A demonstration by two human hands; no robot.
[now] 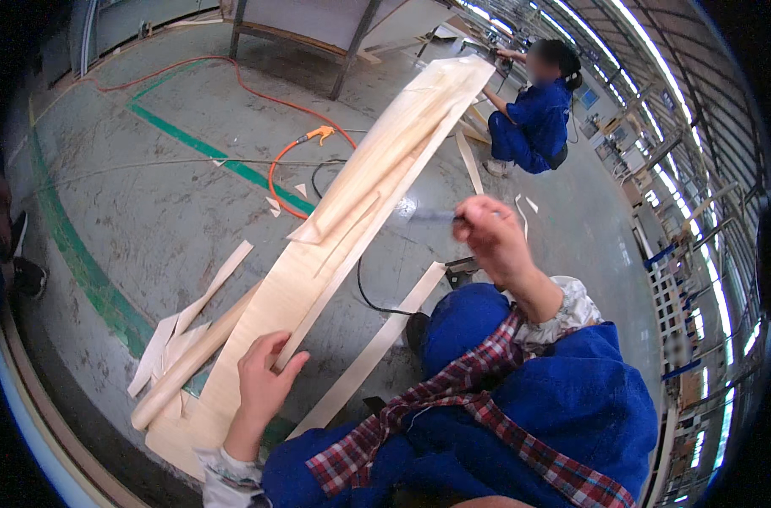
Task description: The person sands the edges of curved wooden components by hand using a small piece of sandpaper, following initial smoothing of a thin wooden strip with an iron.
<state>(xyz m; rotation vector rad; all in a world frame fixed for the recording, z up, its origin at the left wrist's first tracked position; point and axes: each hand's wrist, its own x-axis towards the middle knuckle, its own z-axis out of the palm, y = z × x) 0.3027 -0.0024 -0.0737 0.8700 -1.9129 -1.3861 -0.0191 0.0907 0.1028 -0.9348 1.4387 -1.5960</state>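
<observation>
A long pale wood panel (pixel 258 317) lies slanting before me, from the lower left up to the top middle. Curled sheets of thin wood veneer (pixel 385 146) rest on its upper half. My left hand (pixel 265 374) is at the panel's near edge, thumb and fingers around a narrow raised strip there. My right hand (pixel 496 238) is raised to the right of the panel, closed on a thin, blurred tool (pixel 433 216), perhaps a knife, that points left. A rolled veneer sheet (pixel 189 362) and loose offcuts (pixel 163 343) lie left of the panel's lower end.
An orange air blow gun (pixel 319 134) and its orange hose (pixel 274 166) lie on the floor beyond the panel. A co-worker in blue (pixel 538 114) crouches at the top right. A long pale strip (pixel 379 349) stretches beside my knee. A metal-legged table (pixel 296 37) stands behind.
</observation>
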